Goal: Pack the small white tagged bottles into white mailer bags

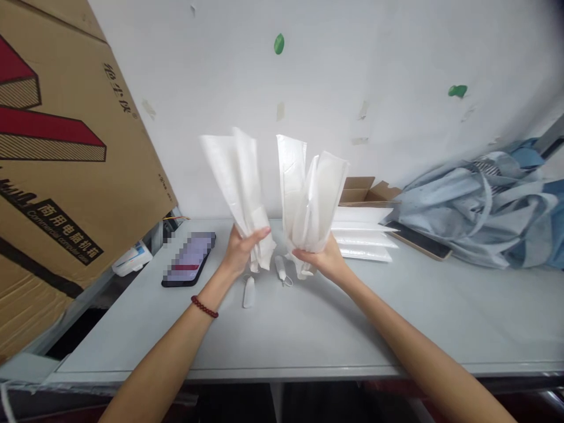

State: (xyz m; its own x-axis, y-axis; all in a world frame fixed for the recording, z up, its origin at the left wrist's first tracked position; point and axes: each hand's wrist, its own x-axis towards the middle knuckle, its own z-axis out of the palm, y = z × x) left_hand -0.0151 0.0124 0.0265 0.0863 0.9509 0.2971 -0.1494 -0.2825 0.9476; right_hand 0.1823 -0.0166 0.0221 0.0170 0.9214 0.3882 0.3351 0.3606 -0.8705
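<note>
My left hand [241, 251] is closed around the lower end of a bunch of white plastic bags [238, 182], held upright above the grey table [308, 329]. My right hand [321, 257] grips a second bunch of white bags [308, 200], also upright, just to the right of the first. The two bunches stand apart at the top. Two small white packets [249, 292] [280, 268] lie on the table right below my hands. A red bead bracelet sits on my left wrist.
A black phone [189, 259] lies left of my hands. A big cardboard box [57, 164] leans in at the left. A stack of white bags [363, 235] and an open small carton [363, 191] sit behind right. Blue cloth [480, 205] is heaped at far right.
</note>
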